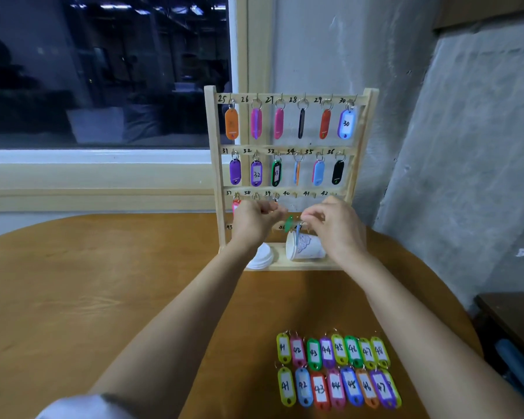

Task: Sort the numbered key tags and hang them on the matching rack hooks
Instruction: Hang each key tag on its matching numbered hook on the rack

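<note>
A wooden key rack (pixel 288 148) stands at the table's far edge, its hooks numbered 25 to 48. The top two rows hold coloured tags, such as the blue tag 30 (pixel 346 124). Both hands are raised before the third row. My left hand (pixel 256 220) has its fingers curled near hook 39; what they pinch is hidden. My right hand (pixel 330 220) pinches key rings, and a green tag (pixel 289 222) and a blue tag (pixel 298 232) dangle from them. Two rows of numbered tags (pixel 336 370), 41 to 48, lie on the table near me.
A white paper cup (pixel 304 247) lies on its side on the rack's base, beside a stack of white lids (pixel 262 257). The round wooden table (pixel 103 282) meets a window sill on the left and a grey wall on the right.
</note>
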### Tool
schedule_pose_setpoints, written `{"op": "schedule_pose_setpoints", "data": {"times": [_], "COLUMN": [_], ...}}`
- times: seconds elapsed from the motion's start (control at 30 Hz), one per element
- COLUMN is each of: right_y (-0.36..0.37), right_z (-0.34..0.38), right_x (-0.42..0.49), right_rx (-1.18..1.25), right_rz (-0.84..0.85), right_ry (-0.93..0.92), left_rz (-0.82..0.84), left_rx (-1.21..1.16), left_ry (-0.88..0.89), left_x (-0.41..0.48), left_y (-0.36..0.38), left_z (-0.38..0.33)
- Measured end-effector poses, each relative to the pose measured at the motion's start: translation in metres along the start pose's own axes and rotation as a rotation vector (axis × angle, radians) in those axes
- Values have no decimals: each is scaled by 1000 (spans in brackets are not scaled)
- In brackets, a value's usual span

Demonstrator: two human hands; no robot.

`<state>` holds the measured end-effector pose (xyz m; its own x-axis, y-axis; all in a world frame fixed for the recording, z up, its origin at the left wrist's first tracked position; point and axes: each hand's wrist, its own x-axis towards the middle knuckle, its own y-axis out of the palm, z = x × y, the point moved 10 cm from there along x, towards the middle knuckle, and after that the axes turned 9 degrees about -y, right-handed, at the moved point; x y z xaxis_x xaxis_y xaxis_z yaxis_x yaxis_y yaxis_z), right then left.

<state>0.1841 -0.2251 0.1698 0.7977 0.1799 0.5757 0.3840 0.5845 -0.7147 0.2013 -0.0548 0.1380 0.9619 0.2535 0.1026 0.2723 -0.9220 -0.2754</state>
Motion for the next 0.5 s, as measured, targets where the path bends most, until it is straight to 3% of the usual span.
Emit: {"op": "schedule_pose_setpoints", "data": {"times": [0.23, 0.5], "right_y": [-7, 1], "right_z": [-6, -11], "right_x": [25, 43], "right_rx": [-52, -44], "right_rz": [-46, -48], "right_ry": [-33, -49], "left_rz": [9, -73], "left_rx": [-96, -37], "left_ry": [-5, -8], "left_x": [23, 33], "left_y": [19, 20], "left_z": [-17, -18]}}
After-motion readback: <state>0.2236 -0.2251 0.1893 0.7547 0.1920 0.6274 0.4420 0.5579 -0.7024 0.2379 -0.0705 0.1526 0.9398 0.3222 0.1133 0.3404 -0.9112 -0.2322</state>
